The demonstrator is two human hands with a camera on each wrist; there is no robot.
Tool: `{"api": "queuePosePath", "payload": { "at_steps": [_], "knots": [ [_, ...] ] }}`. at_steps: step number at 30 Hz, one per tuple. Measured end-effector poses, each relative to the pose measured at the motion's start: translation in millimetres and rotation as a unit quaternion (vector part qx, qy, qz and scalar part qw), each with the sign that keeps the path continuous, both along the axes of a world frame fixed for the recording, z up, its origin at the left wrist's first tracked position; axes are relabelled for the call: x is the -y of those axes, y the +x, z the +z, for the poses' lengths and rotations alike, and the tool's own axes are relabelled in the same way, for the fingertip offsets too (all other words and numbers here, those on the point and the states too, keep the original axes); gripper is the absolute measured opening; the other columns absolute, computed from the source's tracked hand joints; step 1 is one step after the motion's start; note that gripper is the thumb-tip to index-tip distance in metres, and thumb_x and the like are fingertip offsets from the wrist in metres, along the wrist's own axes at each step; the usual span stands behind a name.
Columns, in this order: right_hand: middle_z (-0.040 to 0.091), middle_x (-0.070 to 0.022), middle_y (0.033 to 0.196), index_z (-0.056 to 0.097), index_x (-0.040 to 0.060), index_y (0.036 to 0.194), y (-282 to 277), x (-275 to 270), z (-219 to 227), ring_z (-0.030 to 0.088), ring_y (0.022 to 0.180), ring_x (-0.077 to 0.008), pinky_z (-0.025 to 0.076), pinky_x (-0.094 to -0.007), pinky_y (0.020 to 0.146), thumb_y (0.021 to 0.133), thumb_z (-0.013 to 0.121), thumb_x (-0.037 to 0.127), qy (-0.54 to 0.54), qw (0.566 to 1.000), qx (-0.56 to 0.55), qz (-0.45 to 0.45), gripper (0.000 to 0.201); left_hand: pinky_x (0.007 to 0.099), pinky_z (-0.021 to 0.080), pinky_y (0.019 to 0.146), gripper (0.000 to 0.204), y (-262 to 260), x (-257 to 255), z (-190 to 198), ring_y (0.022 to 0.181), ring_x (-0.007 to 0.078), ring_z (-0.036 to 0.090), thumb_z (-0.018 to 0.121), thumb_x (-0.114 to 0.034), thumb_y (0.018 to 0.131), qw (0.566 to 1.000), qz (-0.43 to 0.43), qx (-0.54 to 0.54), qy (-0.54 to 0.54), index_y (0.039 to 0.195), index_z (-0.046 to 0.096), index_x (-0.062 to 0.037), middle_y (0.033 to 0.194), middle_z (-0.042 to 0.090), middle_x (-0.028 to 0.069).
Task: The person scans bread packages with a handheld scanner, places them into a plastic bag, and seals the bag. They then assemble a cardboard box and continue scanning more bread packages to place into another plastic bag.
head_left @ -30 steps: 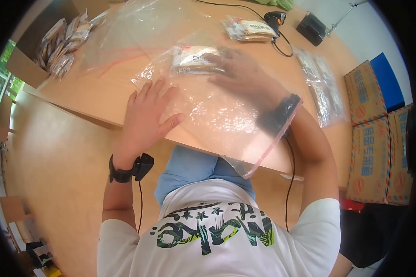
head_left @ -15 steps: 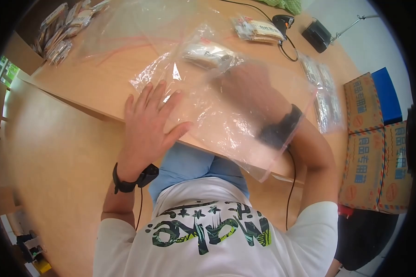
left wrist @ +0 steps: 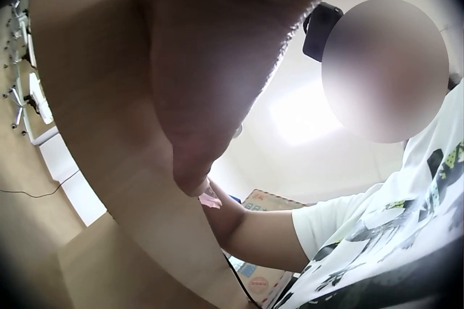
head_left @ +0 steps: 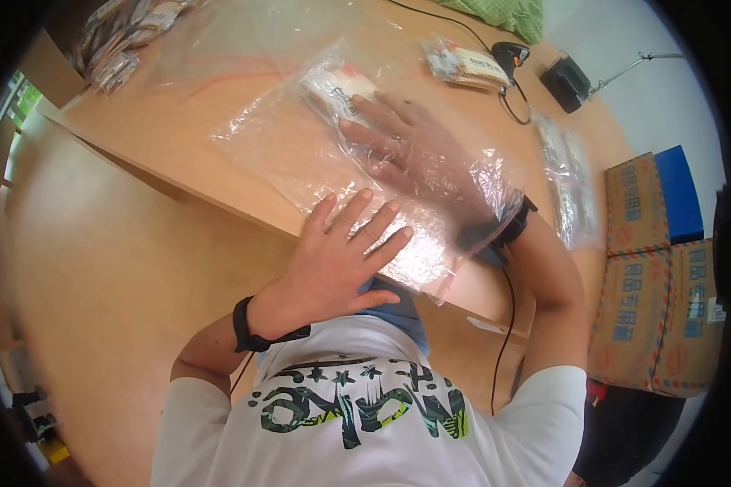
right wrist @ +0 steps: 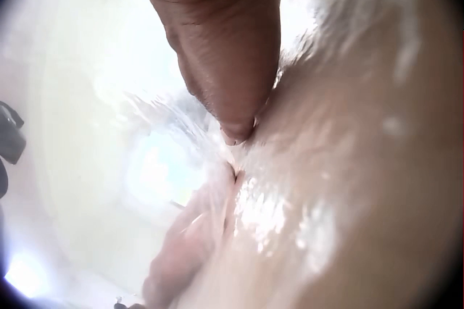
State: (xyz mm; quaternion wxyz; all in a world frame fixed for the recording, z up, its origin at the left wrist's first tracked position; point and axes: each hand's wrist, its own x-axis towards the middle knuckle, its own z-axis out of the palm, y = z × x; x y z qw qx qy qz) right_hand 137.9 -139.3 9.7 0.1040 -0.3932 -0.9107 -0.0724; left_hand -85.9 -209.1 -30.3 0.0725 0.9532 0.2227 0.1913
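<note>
A clear plastic bag [head_left: 276,154] lies on the table's near part, its pink-edged mouth toward the person. My right hand [head_left: 418,154] is inside it up to the wrist, fingers extended, the fingertips at a white printed packet [head_left: 337,89] inside the bag. Spread and nearly straight, the fingers of my left hand [head_left: 333,264] rest on the bag's near side by the table edge. In the right wrist view, film surrounds the right hand's thumb [right wrist: 225,55]; the left wrist view shows the left hand [left wrist: 210,55] over the table.
More clear bags [head_left: 244,40] lie at the back left, near a pile of packets [head_left: 126,45]. At the back right are stacked packets [head_left: 467,65], a scanner [head_left: 510,55] and a black device [head_left: 566,83]. Wrapped packets [head_left: 568,178] lie right; cartons [head_left: 633,203] stand beyond.
My left hand has moved right and nearer the body along the bag. The packet inside has shifted and turned, and the right hand's fingers have spread beside it.
</note>
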Motion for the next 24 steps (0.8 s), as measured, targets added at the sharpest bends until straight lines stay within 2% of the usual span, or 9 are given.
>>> {"api": "queuePosePath", "payload": {
  "at_steps": [3, 6, 12, 15, 18, 20, 22, 23, 24],
  "knots": [
    [0.033, -0.0153, 0.149, 0.037, 0.0222, 0.144, 3, -27, -16, 0.028, 0.136, -0.0399, 0.021, -0.0497, 0.113, 0.096, 0.044, 0.033, -0.009, 0.999, 0.033, -0.021, 0.05, 0.0586, 0.022, 0.107, 0.076, -1, 1, -2, 0.137, 0.0352, 0.031, 0.061, -0.063, 0.076, 1.0, -0.001, -0.002, 0.006, 0.138, 0.047, -0.0217, 0.15, 0.035, 0.0084],
    [0.03, -0.0148, 0.151, 0.041, 0.0181, 0.142, 11, -35, -14, 0.028, 0.137, -0.0389, 0.025, -0.0477, 0.112, 0.095, 0.049, 0.033, 0.005, 0.998, 0.028, -0.065, 0.05, 0.0585, 0.022, 0.107, 0.076, -1, 1, -3, 0.137, 0.0349, 0.031, 0.061, -0.064, 0.076, 1.0, -0.003, -0.006, 0.009, 0.138, 0.047, -0.0219, 0.149, 0.036, 0.0082],
    [0.035, -0.0183, 0.147, 0.041, 0.0178, 0.143, 12, -36, -6, 0.03, 0.136, -0.0402, 0.024, -0.047, 0.113, 0.097, 0.045, 0.039, -0.015, 0.997, -0.017, -0.077, 0.051, 0.0575, 0.02, 0.108, 0.075, -3, -1, 1, 0.137, 0.0343, 0.031, 0.062, -0.063, 0.076, 1.0, -0.003, -0.008, 0.002, 0.137, 0.049, -0.0215, 0.149, 0.037, 0.0079],
    [0.035, -0.0194, 0.147, 0.04, 0.0133, 0.142, 14, -24, -1, 0.031, 0.135, -0.0398, 0.027, -0.0468, 0.112, 0.096, 0.048, 0.037, -0.032, 0.994, -0.037, -0.096, 0.053, 0.0571, 0.02, 0.108, 0.076, 0, 1, 2, 0.137, 0.0349, 0.032, 0.064, -0.063, 0.074, 1.0, 0.004, -0.001, -0.007, 0.136, 0.05, -0.0205, 0.148, 0.039, 0.0087],
    [0.038, -0.0191, 0.145, 0.039, 0.0098, 0.143, 31, -5, 4, 0.033, 0.134, -0.0371, 0.028, -0.0446, 0.111, 0.095, 0.051, 0.035, -0.001, 0.996, -0.087, -0.038, 0.055, 0.0569, 0.02, 0.108, 0.075, 4, 2, 5, 0.134, 0.0357, 0.035, 0.063, -0.062, 0.075, 1.0, 0.017, 0.003, -0.01, 0.134, 0.052, -0.0181, 0.144, 0.043, 0.0105],
    [0.041, -0.0183, 0.143, 0.041, 0.0096, 0.142, 51, 24, 14, 0.037, 0.133, -0.035, 0.03, -0.0429, 0.11, 0.094, 0.054, 0.032, -0.196, 0.952, -0.236, -0.006, 0.054, 0.0572, 0.019, 0.108, 0.073, 2, -3, 10, 0.133, 0.0364, 0.037, 0.063, -0.062, 0.076, 0.999, 0.03, 0.003, -0.01, 0.132, 0.054, -0.0153, 0.141, 0.045, 0.0115],
    [0.048, -0.0172, 0.138, 0.045, 0.0075, 0.139, 76, 47, 36, 0.044, 0.127, -0.0317, 0.033, -0.0398, 0.108, 0.092, 0.059, 0.029, -0.333, 0.907, -0.258, 0.004, 0.053, 0.0569, 0.022, 0.106, 0.072, -2, -8, 13, 0.13, 0.0368, 0.04, 0.064, -0.061, 0.076, 1.0, 0.023, 0.017, -0.01, 0.129, 0.055, -0.0126, 0.138, 0.048, 0.0123],
    [0.052, -0.0167, 0.134, 0.048, 0.0054, 0.137, 89, 57, 49, 0.05, 0.123, -0.0294, 0.037, -0.0374, 0.106, 0.091, 0.061, 0.027, -0.378, 0.902, -0.208, -0.006, 0.052, 0.0567, 0.024, 0.105, 0.072, -4, -10, 15, 0.128, 0.0369, 0.042, 0.064, -0.06, 0.076, 0.999, 0.022, 0.025, -0.011, 0.128, 0.056, -0.0112, 0.136, 0.05, 0.0128],
    [0.056, -0.0159, 0.129, 0.051, 0.0034, 0.132, 106, 63, 59, 0.053, 0.118, -0.0274, 0.039, -0.0352, 0.103, 0.09, 0.063, 0.025, -0.429, 0.872, -0.234, 0.017, 0.049, 0.056, 0.026, 0.103, 0.07, -4, -14, 18, 0.125, 0.0372, 0.044, 0.065, -0.058, 0.076, 0.999, 0.007, 0.051, -0.015, 0.126, 0.056, -0.0095, 0.133, 0.052, 0.0136]
  ]
}}
